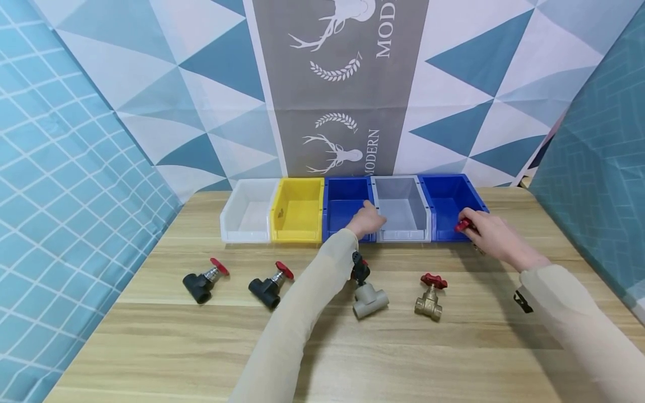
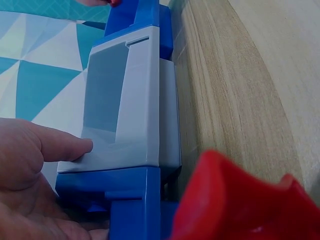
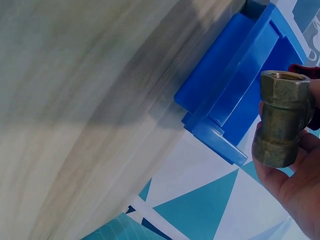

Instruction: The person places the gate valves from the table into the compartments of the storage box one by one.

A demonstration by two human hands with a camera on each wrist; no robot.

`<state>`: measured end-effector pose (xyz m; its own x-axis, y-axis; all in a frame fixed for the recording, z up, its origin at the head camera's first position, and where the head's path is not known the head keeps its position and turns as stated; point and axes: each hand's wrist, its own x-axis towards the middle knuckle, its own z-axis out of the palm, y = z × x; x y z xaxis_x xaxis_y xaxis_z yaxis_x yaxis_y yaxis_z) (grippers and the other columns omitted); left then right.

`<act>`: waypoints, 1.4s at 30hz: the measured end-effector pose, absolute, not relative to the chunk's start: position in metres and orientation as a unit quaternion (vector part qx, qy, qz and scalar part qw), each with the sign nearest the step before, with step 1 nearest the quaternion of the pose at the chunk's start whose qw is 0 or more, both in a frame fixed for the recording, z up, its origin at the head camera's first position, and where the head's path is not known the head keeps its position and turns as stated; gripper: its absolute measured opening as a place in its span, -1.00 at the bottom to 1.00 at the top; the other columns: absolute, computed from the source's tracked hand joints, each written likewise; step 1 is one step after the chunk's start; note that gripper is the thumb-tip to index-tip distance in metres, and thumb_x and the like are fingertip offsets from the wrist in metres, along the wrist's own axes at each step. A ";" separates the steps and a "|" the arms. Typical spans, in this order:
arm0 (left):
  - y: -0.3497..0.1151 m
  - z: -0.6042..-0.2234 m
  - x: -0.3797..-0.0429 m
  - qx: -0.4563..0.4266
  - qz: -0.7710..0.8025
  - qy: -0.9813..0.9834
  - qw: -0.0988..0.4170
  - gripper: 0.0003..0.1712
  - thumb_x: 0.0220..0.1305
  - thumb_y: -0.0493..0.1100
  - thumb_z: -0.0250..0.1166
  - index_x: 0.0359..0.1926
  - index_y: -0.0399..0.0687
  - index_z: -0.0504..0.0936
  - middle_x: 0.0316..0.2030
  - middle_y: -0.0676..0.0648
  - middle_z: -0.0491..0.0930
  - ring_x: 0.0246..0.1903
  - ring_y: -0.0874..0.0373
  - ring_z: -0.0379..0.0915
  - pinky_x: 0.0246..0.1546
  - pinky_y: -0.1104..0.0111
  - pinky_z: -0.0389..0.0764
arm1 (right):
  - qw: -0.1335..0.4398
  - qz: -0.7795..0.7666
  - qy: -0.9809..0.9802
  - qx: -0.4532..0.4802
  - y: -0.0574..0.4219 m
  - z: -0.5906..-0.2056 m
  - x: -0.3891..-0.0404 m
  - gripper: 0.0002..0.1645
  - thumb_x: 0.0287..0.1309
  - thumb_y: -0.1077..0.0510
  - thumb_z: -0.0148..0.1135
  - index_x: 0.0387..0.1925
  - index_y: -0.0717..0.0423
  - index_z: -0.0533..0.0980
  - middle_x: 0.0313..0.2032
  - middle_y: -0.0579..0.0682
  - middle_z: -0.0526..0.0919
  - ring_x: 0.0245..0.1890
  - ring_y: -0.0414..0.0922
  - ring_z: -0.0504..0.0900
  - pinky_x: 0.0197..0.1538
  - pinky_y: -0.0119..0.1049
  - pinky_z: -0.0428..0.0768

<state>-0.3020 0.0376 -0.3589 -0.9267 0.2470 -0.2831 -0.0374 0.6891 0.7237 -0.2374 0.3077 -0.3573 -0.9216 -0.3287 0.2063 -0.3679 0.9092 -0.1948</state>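
Observation:
My left hand (image 1: 368,219) is at the middle blue bin (image 1: 347,187) and the grey bin (image 1: 403,232). In the left wrist view its thumb lies on the grey bin's edge, with the other fingers on the blue bin's side, so the adjoining walls sit between them. My right hand (image 1: 491,232) grips a brass gate valve (image 3: 282,117) by its red handwheel (image 1: 463,225). That valve is at the front of the right-hand blue bin (image 3: 240,85), its body hanging below the fingers.
A white bin (image 1: 247,237) and a yellow bin (image 1: 297,235) continue the row leftward. On the wooden table (image 1: 176,352) lie two black valves (image 1: 200,286) (image 1: 265,292), a grey valve (image 1: 370,300) partly behind the left wrist camera, and another brass valve (image 1: 429,304).

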 end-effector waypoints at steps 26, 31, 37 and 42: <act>0.035 -0.358 -0.303 0.062 0.391 0.900 0.183 -0.18 0.32 -0.07 0.00 0.38 -0.26 -0.26 0.28 -0.26 0.17 0.19 -0.06 0.23 0.18 0.13 0.28 | 0.090 0.122 -0.976 0.156 0.306 -0.350 -0.265 -0.79 0.18 0.26 0.02 -0.12 0.21 0.39 -0.34 0.19 0.56 -0.49 0.00 0.45 -0.40 -0.07 0.45; 0.037 -0.359 -0.302 0.059 0.387 0.902 0.182 -0.17 0.32 -0.06 0.01 0.38 -0.26 -0.25 0.28 -0.26 0.18 0.20 -0.05 0.23 0.19 0.13 0.28 | 0.071 0.133 -0.978 0.143 0.308 -0.353 -0.270 -0.78 0.21 0.24 -0.02 -0.11 0.20 0.38 -0.32 0.20 0.55 -0.48 0.00 0.45 -0.41 -0.12 0.43; 0.038 -0.358 -0.301 0.060 0.380 0.907 0.173 -0.18 0.32 -0.07 0.01 0.38 -0.27 -0.25 0.28 -0.26 0.19 0.21 -0.06 0.21 0.19 0.12 0.28 | 0.059 0.161 -0.978 0.121 0.309 -0.355 -0.273 -0.69 0.21 0.23 -0.02 -0.02 0.25 0.30 -0.24 0.27 0.53 -0.42 0.05 0.48 -0.35 -0.05 0.44; 0.037 -0.358 -0.301 0.061 0.377 0.908 0.175 -0.18 0.32 -0.06 0.01 0.38 -0.27 -0.25 0.28 -0.26 0.18 0.21 -0.06 0.21 0.19 0.12 0.27 | 0.046 0.184 -0.977 0.098 0.309 -0.355 -0.275 -0.59 0.21 0.22 -0.03 0.06 0.30 0.20 -0.18 0.34 0.49 -0.36 0.12 0.49 -0.30 0.03 0.43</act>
